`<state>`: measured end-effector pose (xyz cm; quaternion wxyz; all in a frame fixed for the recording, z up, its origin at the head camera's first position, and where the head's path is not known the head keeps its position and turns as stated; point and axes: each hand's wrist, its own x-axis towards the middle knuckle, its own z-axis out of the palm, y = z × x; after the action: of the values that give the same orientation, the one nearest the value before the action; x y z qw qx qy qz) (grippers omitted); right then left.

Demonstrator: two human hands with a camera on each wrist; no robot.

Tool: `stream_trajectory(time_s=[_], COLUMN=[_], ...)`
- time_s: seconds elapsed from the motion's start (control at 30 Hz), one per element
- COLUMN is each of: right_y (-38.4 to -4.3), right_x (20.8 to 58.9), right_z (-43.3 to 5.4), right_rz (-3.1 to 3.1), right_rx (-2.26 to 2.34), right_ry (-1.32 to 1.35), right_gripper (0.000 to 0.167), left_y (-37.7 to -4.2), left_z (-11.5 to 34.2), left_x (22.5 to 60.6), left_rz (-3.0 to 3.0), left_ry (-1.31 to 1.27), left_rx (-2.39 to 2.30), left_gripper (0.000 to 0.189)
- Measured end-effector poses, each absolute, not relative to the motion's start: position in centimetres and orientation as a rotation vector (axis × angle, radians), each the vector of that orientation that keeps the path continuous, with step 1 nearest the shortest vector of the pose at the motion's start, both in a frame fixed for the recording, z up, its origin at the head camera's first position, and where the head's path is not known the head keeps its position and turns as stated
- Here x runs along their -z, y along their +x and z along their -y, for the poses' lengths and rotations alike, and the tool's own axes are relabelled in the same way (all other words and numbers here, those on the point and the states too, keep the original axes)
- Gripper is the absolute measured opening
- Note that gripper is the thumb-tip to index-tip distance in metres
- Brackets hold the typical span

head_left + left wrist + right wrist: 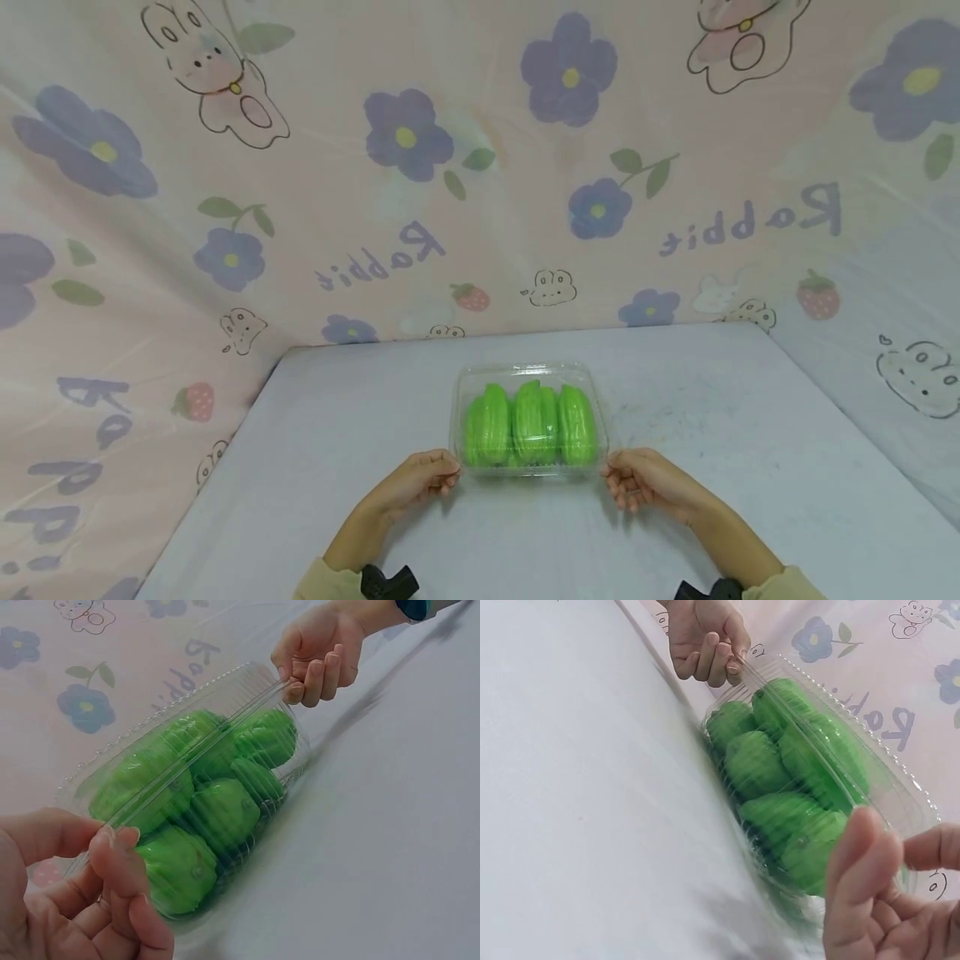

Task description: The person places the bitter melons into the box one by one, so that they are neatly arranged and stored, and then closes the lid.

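Observation:
A clear plastic clamshell box (529,375) sits on the white table, its lid down over several bright green, ridged, elongated pieces (493,425) that look like vegetables or fruit; their exact kind is not clear. At the box's front left corner, my left hand (422,481) pinches the rim between thumb and finger. My right hand (647,482) pinches the rim at the front right corner in the same way. In the left wrist view the green pieces (225,814) lie stacked in layers behind the clear wall. The right wrist view shows the rim seam running between both hands.
The white table (337,400) spreads out around the box. Behind it and along both sides hangs a pale cloth (495,200) printed with rabbits, flowers and strawberries. Black bands (388,582) are worn at both wrists.

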<state>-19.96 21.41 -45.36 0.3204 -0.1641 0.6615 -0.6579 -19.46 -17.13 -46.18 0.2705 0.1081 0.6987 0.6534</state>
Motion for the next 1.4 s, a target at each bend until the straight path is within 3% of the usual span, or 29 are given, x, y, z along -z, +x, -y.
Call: stream_trajectory(time_s=[1.4], right_y=[-20.0], right_x=[46.9], right_z=[-22.2], right_rz=[-1.719], right_rx=[1.796], right_ry=[-0.496], right_gripper=[0.029], left_y=[-19.4], left_z=[16.3], left_x=[46.9], left_rz=[-1.930], left_ry=[0.291], left_rx=[-1.733], left_gripper=[0.018])
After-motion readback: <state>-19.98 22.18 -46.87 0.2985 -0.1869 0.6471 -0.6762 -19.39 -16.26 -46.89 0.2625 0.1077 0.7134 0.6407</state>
